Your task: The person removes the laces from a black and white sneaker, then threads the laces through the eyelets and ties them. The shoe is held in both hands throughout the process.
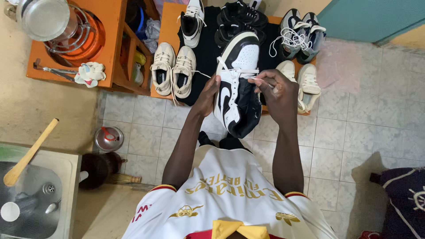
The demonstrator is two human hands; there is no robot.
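Sneaker [237, 84], black & white high-top, held mid-scene over tiled floor [336, 132]. Left hand [207, 95] clasps its left side; right hand [276, 95] pinches white lace [248, 71] at the eyelets. Cream pair [173, 68] just left on orange table [168, 26], grey pair [299, 35] far right, sink [31, 194] near left

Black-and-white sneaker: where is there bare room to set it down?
Bare floor tiles lie right of the orange bench. The bench top is crowded with shoe pairs. The left hand and right hand hold the sneaker.
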